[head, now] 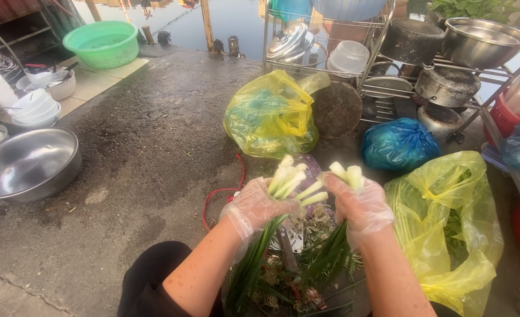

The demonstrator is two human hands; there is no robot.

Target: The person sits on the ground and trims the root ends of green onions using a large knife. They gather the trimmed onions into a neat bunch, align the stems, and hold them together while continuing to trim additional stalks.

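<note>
A bunch of spring onions (288,179) is clasped in the closed left hand (254,205), another bunch (346,174) in the right hand (360,202); white ends are pointed up and away, green leaves down toward the floor (142,158).

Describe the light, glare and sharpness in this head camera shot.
Head view: soft, even daylight with no hard shadows; bright glare on the water at top; sheen on the steel basin and yellow bags; left hand, right hand and scallions sharp; edges slightly bowed.
</note>
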